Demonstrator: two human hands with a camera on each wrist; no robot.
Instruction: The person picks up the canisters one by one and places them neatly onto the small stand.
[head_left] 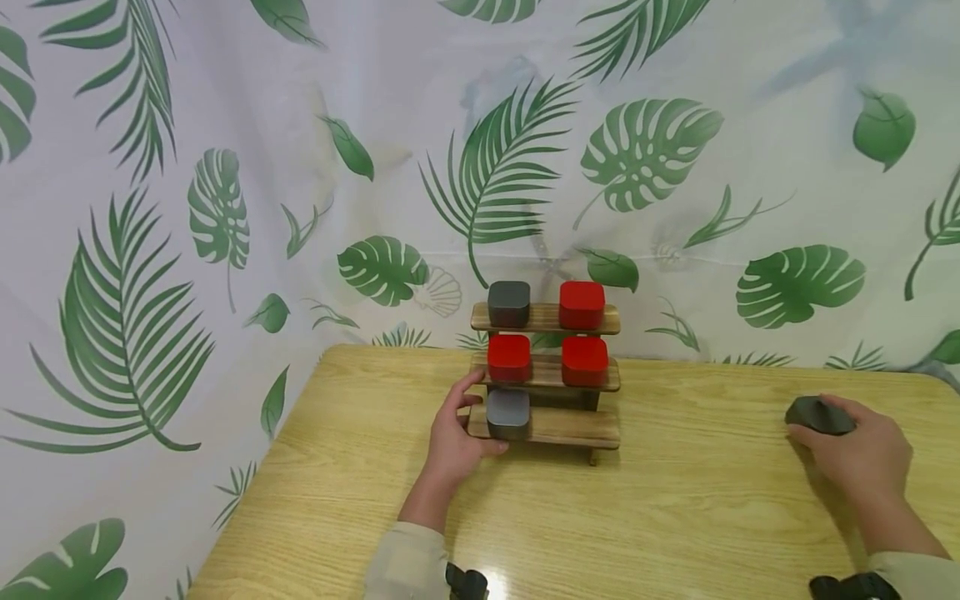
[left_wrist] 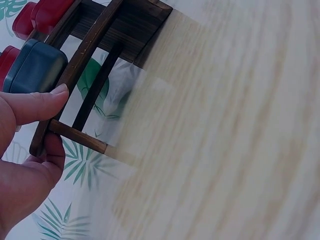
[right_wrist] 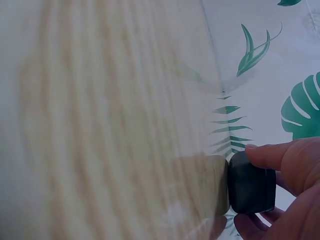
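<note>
Head view gives me the whole layout: my left hand (head_left: 453, 437) is curled round the left end of a three-step rack (head_left: 551, 371) of dark-grained wooden slats, thumb against the lowest slat, fingers reaching up to the middle one. Just beside my thumb sits a grey tin (head_left: 508, 414), a rounded square with a smooth matte lid. Above my fingers, the middle step carries two glossy red tins (head_left: 584, 361), and the top step holds another grey one beside a red one.

Well off to the other side, my right hand (head_left: 858, 454) rests on the pale, straight-grained wood table (head_left: 675, 517), fingers clamped on a dark tin (right_wrist: 251, 183) with soft corners. From the right wrist, I see the thumb on one edge, fingers under the other, the tin touching the tabletop.
</note>
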